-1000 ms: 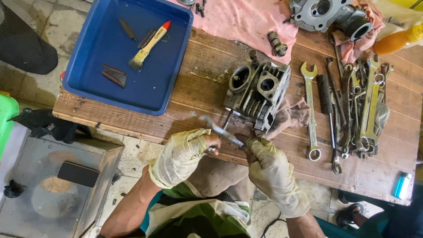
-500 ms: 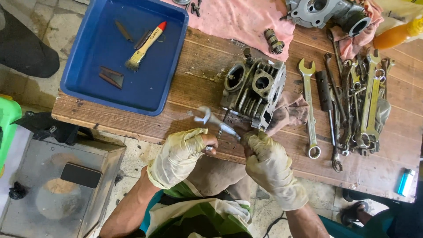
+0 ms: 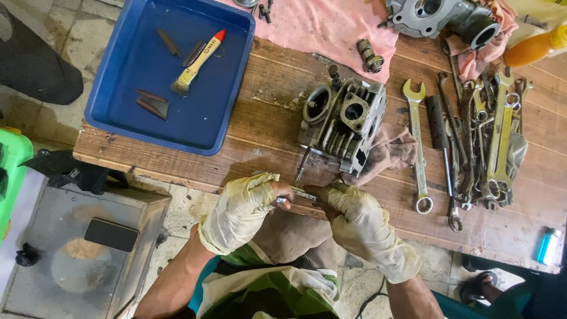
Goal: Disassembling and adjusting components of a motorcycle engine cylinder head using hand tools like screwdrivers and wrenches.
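Both my hands wear pale rubber gloves at the near edge of a wooden workbench [image 3: 260, 127]. My left hand [image 3: 245, 207] is closed around one end of a small metal part [image 3: 302, 194]; its torn glove leaves the fingertips bare. My right hand [image 3: 354, 215] pinches the other end of the same part. Just beyond the hands stands a grey finned engine cylinder head [image 3: 342, 121], resting partly on a dirty rag [image 3: 393, 150]. A thin metal rod [image 3: 300, 167] lies between the head and my hands.
A blue plastic tray [image 3: 136, 77] at the left holds a yellow paintbrush [image 3: 198, 59] and small metal pieces. Several wrenches [image 3: 484, 136] lie on the right. A pink cloth [image 3: 331, 26], another engine casting [image 3: 434, 15], an orange bottle [image 3: 534, 47] and a blue lighter [image 3: 547, 245] lie around.
The small wrench-like tool held up over the bench half a second ago has come down. Both hands now sit lower, close together at the bench edge.
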